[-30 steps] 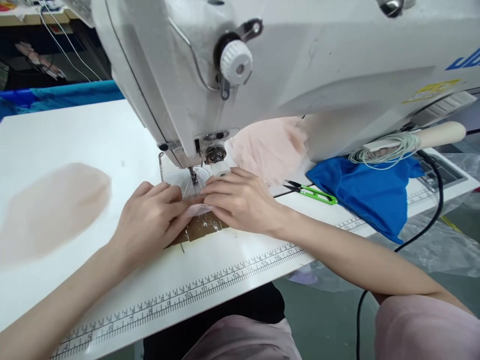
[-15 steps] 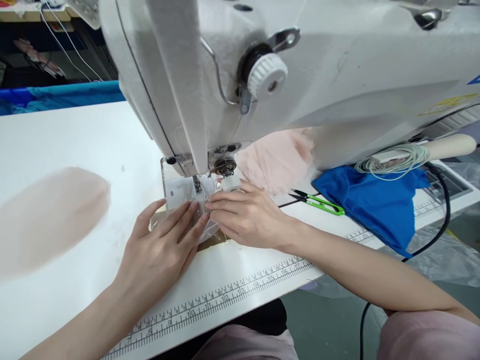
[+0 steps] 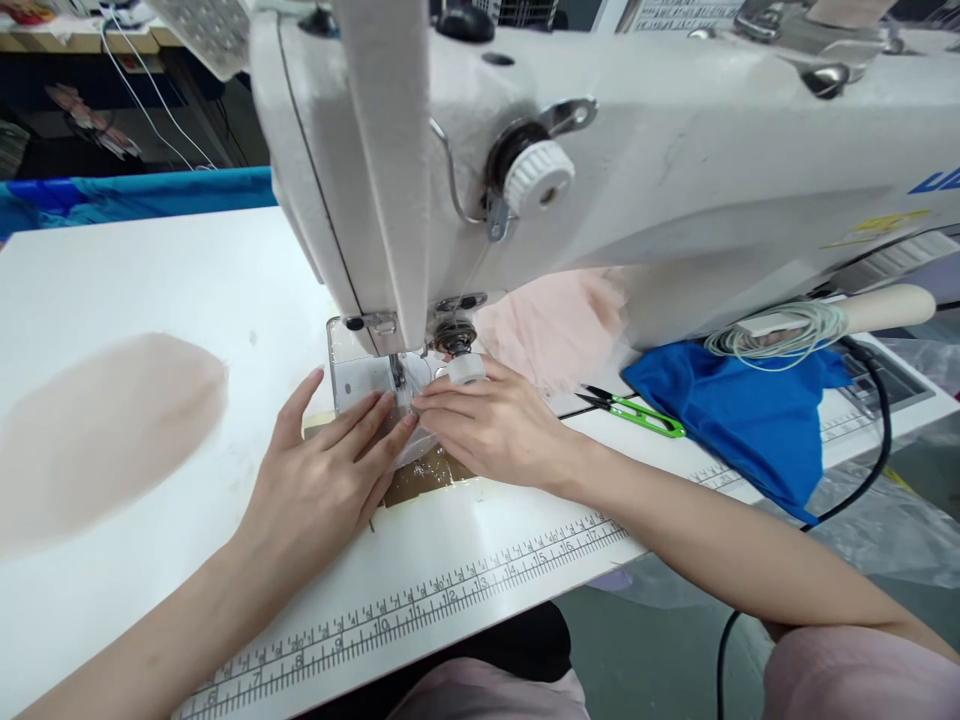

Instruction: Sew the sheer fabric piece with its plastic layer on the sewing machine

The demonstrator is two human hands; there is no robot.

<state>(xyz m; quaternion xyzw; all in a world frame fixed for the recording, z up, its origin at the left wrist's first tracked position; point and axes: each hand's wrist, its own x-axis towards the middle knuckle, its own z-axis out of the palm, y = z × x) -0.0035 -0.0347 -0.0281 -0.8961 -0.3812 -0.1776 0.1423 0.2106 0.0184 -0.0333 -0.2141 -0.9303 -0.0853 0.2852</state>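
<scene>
My left hand [image 3: 322, 490] lies with its fingers stretched out, their tips on a small sheer, clear-looking piece of material [image 3: 420, 447] in front of the presser foot [image 3: 397, 372]. Close by on the right, the fingers of my right hand [image 3: 499, 422] are bent and pressed together at the edge of that same piece. Part of the material is hidden under both hands. Above them stands the white head of a sewing machine [image 3: 345, 180]. A brown taped patch [image 3: 431, 474] shows on the table just below the fingers.
Green-handled thread snips [image 3: 645, 416], a blue cloth [image 3: 739, 410] and a coil of pale cord [image 3: 780, 330] lie to the right. Pale pink fabric [image 3: 555, 325] sits under the machine arm. A sheer beige oval piece [image 3: 120, 430] rests at left. A printed ruler [image 3: 450, 600] edges the table.
The view has shifted slightly, showing more of the machine's top. Less of the sheer material and more of the brown patch shows below my fingers. Both hands stay near the presser foot.
</scene>
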